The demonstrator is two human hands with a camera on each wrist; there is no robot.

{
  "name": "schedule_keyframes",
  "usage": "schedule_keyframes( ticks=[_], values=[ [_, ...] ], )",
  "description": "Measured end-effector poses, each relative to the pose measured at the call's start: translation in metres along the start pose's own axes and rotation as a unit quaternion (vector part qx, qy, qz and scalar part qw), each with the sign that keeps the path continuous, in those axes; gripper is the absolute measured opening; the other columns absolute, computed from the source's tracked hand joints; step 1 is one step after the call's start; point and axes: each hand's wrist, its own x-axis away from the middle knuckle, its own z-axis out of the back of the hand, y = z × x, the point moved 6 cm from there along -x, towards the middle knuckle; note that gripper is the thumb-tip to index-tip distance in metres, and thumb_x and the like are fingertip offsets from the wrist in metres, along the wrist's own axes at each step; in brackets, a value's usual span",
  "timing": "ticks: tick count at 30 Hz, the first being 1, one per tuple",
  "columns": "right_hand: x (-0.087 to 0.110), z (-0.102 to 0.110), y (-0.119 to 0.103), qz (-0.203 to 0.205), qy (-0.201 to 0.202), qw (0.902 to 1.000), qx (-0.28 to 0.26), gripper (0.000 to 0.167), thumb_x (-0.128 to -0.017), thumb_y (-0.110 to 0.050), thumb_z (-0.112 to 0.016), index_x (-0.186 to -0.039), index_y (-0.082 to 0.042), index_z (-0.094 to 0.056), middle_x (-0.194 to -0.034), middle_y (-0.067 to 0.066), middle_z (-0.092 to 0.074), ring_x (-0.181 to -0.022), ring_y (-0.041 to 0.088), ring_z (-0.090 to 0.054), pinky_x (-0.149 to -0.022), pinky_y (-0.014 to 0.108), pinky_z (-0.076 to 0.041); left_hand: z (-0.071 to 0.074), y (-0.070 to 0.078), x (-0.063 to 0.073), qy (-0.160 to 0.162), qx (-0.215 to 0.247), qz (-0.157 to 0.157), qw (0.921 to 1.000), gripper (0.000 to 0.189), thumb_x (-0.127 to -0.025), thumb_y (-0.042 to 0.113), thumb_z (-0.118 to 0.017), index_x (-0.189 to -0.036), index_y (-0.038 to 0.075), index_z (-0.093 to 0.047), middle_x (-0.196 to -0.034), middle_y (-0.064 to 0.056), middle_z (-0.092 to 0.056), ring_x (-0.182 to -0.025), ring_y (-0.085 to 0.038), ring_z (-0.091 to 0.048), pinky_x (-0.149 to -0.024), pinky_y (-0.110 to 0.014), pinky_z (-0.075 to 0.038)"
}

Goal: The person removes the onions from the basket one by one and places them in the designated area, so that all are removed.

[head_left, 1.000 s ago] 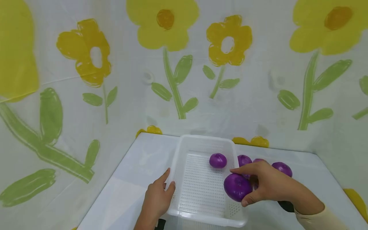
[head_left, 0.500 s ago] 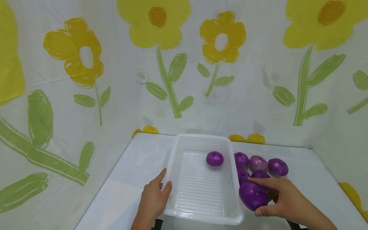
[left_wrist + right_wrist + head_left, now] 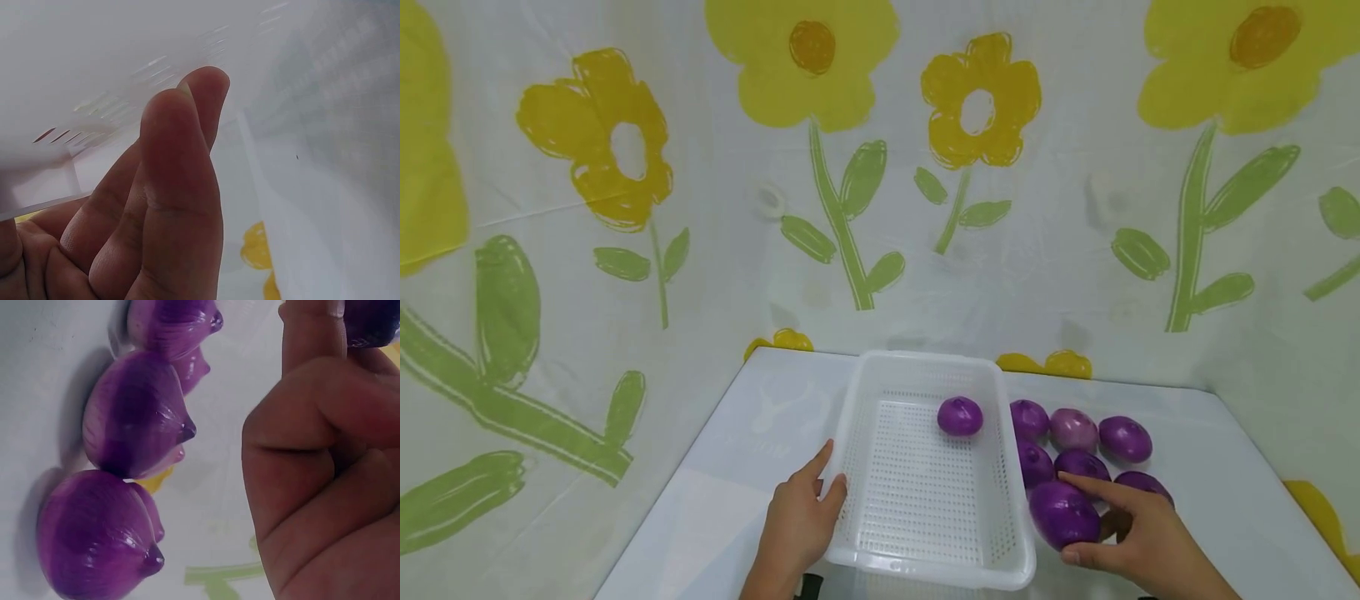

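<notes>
My right hand [image 3: 1138, 533] pinches a purple onion [image 3: 1064, 515] between thumb and fingers, just off the near right corner of a white plastic basket [image 3: 925, 573]. Only part of that held onion [image 3: 374, 324] shows at the top edge of the right wrist view. On the basket's left side my left hand [image 3: 801, 518] grips the rim, thumb on top. Its curled fingers [image 3: 181, 162] appear beneath the basket in the left wrist view. A single onion [image 3: 960, 416] lies inside, near the far right.
Several more purple onions [image 3: 1124, 439] sit grouped on the white table [image 3: 715, 467], close along the basket's right side. One paler, pinkish onion [image 3: 1072, 429] is among them. A flower-printed cloth [image 3: 1052, 208] rises behind and beside the table.
My right hand, still pinching the onion, has moved right and slightly nearer, from over the basket's right rim to outside it. The left hand keeps its grip on the basket.
</notes>
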Motion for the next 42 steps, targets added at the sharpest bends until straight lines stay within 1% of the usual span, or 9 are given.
schedule_keyframes(
  ticks=[4, 8, 12, 15, 17, 27, 35, 38, 42],
  values=[
    [0.004, 0.003, 0.003, -0.001, 0.037, 0.9992, 0.017, 0.081, -0.077, -0.041, -0.095, -0.148, -0.017, -0.063, -0.106, 0.002, -0.07, -0.077, 0.01, -0.067, -0.067, 0.028, -0.056, 0.0, 0.001, 0.0, 0.001, -0.009, -0.006, 0.9999, 0.057, -0.103, 0.026, -0.069, -0.156, 0.011, -0.054, -0.117, -0.029, -0.073, -0.092, -0.026, -0.076, -0.061, -0.037, -0.06],
    [0.008, 0.003, 0.007, -0.025, 0.055, 0.9977, 0.032, 0.081, -0.076, -0.043, -0.095, -0.147, -0.02, -0.064, -0.107, 0.002, -0.071, -0.081, 0.01, -0.065, -0.067, 0.028, -0.054, 0.001, 0.0, 0.001, 0.003, -0.021, -0.008, 0.9997, 0.057, -0.103, 0.028, -0.069, -0.156, 0.012, -0.054, -0.119, -0.029, -0.072, -0.097, -0.028, -0.076, -0.065, -0.04, -0.061],
    [0.009, 0.003, 0.01, -0.037, 0.071, 0.9954, 0.053, 0.082, -0.073, -0.049, -0.096, -0.145, -0.025, -0.066, -0.12, 0.007, -0.072, -0.092, 0.012, -0.066, -0.073, 0.027, -0.057, 0.001, -0.001, 0.001, 0.004, -0.023, -0.007, 0.9997, 0.057, -0.102, 0.027, -0.069, -0.156, 0.012, -0.055, -0.119, -0.029, -0.072, -0.098, -0.029, -0.075, -0.065, -0.041, -0.061],
    [0.01, 0.004, 0.012, -0.046, 0.077, 0.994, 0.062, 0.084, -0.071, -0.053, -0.096, -0.145, -0.028, -0.067, -0.132, 0.011, -0.069, -0.101, 0.017, -0.067, -0.079, 0.031, -0.059, 0.001, -0.002, 0.001, 0.0, -0.014, -0.001, 0.9999, 0.058, -0.102, 0.027, -0.069, -0.156, 0.012, -0.054, -0.118, -0.029, -0.072, -0.094, -0.027, -0.076, -0.062, -0.039, -0.06],
    [0.009, 0.004, 0.014, -0.055, 0.073, 0.9936, 0.067, 0.085, -0.071, -0.055, -0.095, -0.146, -0.027, -0.066, -0.134, 0.014, -0.068, -0.103, 0.021, -0.066, -0.081, 0.035, -0.06, 0.0, -0.002, 0.002, -0.003, -0.012, 0.001, 0.9999, 0.058, -0.102, 0.026, -0.069, -0.156, 0.011, -0.054, -0.117, -0.029, -0.073, -0.092, -0.026, -0.076, -0.062, -0.038, -0.06],
    [0.002, 0.003, 0.027, -0.074, 0.085, 0.9846, 0.134, 0.099, -0.065, -0.071, -0.09, -0.144, -0.018, -0.066, -0.124, 0.014, -0.071, -0.101, 0.027, -0.064, -0.084, 0.052, -0.059, 0.001, 0.001, 0.001, -0.002, -0.007, -0.002, 1.0, 0.058, -0.103, 0.026, -0.069, -0.156, 0.011, -0.053, -0.113, -0.027, -0.074, -0.08, -0.019, -0.074, -0.057, -0.036, -0.058],
    [-0.008, -0.005, 0.032, -0.086, 0.068, 0.9839, 0.141, 0.104, -0.062, -0.068, -0.093, -0.145, -0.013, -0.064, -0.1, -0.001, -0.071, -0.093, 0.019, -0.063, -0.078, 0.043, -0.055, 0.001, 0.003, 0.0, 0.003, -0.005, -0.004, 1.0, 0.058, -0.102, 0.027, -0.069, -0.156, 0.012, -0.054, -0.114, -0.027, -0.074, -0.082, -0.02, -0.074, -0.059, -0.037, -0.059],
    [-0.008, -0.009, 0.031, -0.078, 0.07, 0.9842, 0.143, 0.103, -0.062, -0.068, -0.093, -0.144, -0.012, -0.064, -0.107, 0.001, -0.07, -0.094, 0.018, -0.062, -0.077, 0.042, -0.056, 0.002, 0.003, 0.0, 0.006, -0.015, -0.011, 0.9998, 0.058, -0.102, 0.026, -0.069, -0.156, 0.011, -0.054, -0.115, -0.028, -0.074, -0.089, -0.023, -0.075, -0.063, -0.039, -0.06],
    [-0.008, -0.012, 0.027, -0.053, 0.085, 0.9828, 0.155, 0.104, -0.06, -0.071, -0.092, -0.142, -0.012, -0.066, -0.12, 0.005, -0.064, -0.094, 0.018, -0.061, -0.075, 0.037, -0.057, 0.001, 0.001, 0.0, 0.009, -0.015, -0.004, 0.9998, 0.057, -0.102, 0.026, -0.069, -0.155, 0.012, -0.054, -0.117, -0.028, -0.073, -0.092, -0.024, -0.075, -0.064, -0.039, -0.06]
  ],
)
